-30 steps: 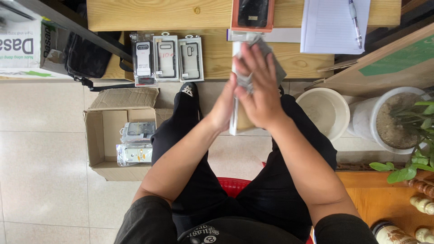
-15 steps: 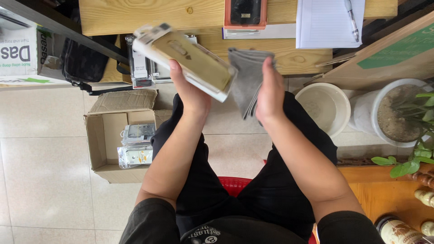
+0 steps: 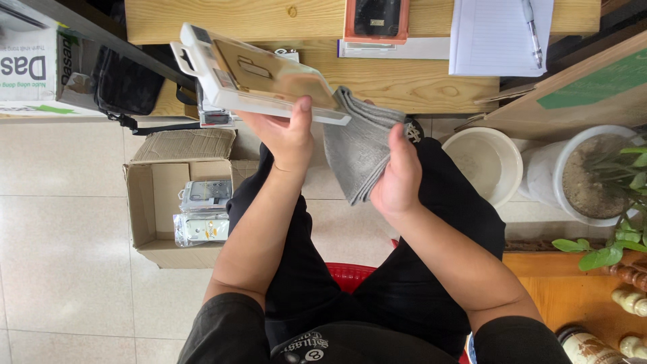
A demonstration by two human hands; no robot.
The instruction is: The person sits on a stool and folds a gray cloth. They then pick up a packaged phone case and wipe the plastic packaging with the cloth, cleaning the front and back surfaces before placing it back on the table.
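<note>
My left hand (image 3: pixel 286 138) holds a flat white retail package (image 3: pixel 256 74) with a tan phone case inside, tilted and raised over my knees in front of the wooden bench. My right hand (image 3: pixel 397 175) grips a folded grey cloth (image 3: pixel 357 152) just right of the package, the cloth's upper edge close to the package's lower corner. I sit on a red stool (image 3: pixel 350 273) in black clothes.
An open cardboard box (image 3: pixel 151 202) with packaged phone cases stands on the tiled floor at left. On the wooden bench (image 3: pixel 404 84) lie a notepad with pen (image 3: pixel 499 34) and an orange-framed phone box (image 3: pixel 376 20). A white bucket (image 3: pixel 485 162) and potted plant (image 3: pixel 593 175) stand at right.
A second ago both hands pressed the cloth against the upright package. The left hand then swung the package up and left, laying it flatter, while the right hand kept the cloth.
</note>
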